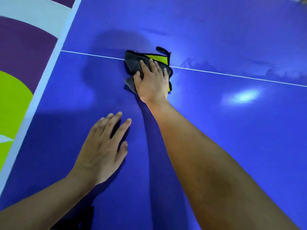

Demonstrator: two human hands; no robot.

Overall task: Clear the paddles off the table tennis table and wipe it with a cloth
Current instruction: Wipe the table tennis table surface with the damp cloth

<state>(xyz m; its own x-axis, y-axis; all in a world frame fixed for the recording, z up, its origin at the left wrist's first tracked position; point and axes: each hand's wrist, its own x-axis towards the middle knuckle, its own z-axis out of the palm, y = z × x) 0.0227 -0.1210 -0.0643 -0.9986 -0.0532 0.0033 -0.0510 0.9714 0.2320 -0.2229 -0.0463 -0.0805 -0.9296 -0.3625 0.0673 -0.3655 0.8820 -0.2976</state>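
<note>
The right hand [152,82] lies flat on top of a cloth [132,61], fingers stretched forward and a little apart, thumb out to the left, pressing the cloth down onto the blue table [232,130]. The fingers are not curled round the fabric; they lie straight across it. The cloth is crumpled, dark grey with black edging and a yellow-green patch [157,58] showing beside the fingertips, and a small black loop [162,50] sticks out at its far corner. It sits right on the thin white line [232,74] that crosses the table, covering a short stretch of it.

The left hand [103,146] is nearer to the person and well apart from the cloth. It rests palm down on the bare table, fingers straight and spread, holding nothing. The right forearm [199,155] reaches across the table just to the right of it and casts a dark shadow between the two arms.

To the right of the cloth, faint streaky marks [191,63] show on the surface just beyond the line, and a bright patch of reflected light [244,97] lies on the near side of it. A white band [49,72] runs along the table's left edge. Past that edge is the floor [20,52], painted in purple, lime green and pale shapes.
</note>
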